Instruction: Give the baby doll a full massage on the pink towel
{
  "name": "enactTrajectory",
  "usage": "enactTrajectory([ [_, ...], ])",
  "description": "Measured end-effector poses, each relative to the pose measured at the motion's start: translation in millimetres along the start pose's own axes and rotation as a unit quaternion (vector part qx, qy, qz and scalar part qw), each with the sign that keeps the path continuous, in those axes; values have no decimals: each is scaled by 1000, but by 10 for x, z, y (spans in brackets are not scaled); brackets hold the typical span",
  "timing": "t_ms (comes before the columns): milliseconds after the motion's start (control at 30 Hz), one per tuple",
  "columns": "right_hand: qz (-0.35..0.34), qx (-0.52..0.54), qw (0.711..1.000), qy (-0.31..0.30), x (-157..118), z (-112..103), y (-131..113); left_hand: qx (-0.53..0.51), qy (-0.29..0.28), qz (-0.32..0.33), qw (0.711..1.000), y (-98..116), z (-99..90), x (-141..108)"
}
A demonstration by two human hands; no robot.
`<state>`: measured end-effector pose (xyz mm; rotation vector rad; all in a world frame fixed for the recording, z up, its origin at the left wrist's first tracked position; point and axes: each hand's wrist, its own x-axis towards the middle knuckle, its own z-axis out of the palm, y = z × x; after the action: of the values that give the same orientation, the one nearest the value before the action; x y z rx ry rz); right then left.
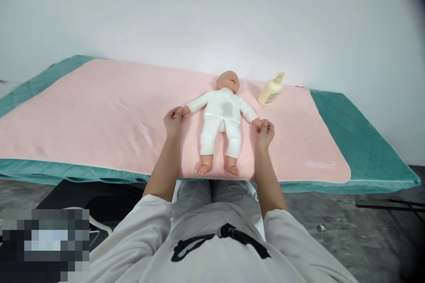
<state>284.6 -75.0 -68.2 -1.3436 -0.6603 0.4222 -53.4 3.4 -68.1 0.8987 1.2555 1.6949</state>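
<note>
A baby doll (222,112) in a white cloth suit lies on its back, head toward the wall and bare feet toward me. Its arms are stretched out to both sides. On the left, my left hand (173,120) is closed round the doll's hand, pinching it between thumb and fingers. My right hand (265,132) grips the doll's other hand in the same way. Beyond my right hand stands a cream pump bottle (270,90), beside the doll's head. Under the doll spreads a pink mat (116,115).
The mat lies over a teal padded cover (361,137) on a table against a pale wall (199,13). Dark folding legs (388,207) show below at right. A black object (96,199) is under the front edge at left. A blurred patch hides the lower left corner.
</note>
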Motion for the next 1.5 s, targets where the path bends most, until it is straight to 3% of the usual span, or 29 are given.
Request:
enactTrajectory([
  [467,13,16,999,-50,-51,-45,-73,10,-28,0,1000,-42,-54,16],
  [933,14,10,1000,-18,-40,-14,-51,2,-3,-3,1000,67,16,-71],
  [1167,-2,-75,997,-24,-36,-38,-46,9,-11,6,1000,-63,-35,22],
  [1500,22,-11,998,-60,1,-63,35,19,-19,14,1000,-131,-64,60],
])
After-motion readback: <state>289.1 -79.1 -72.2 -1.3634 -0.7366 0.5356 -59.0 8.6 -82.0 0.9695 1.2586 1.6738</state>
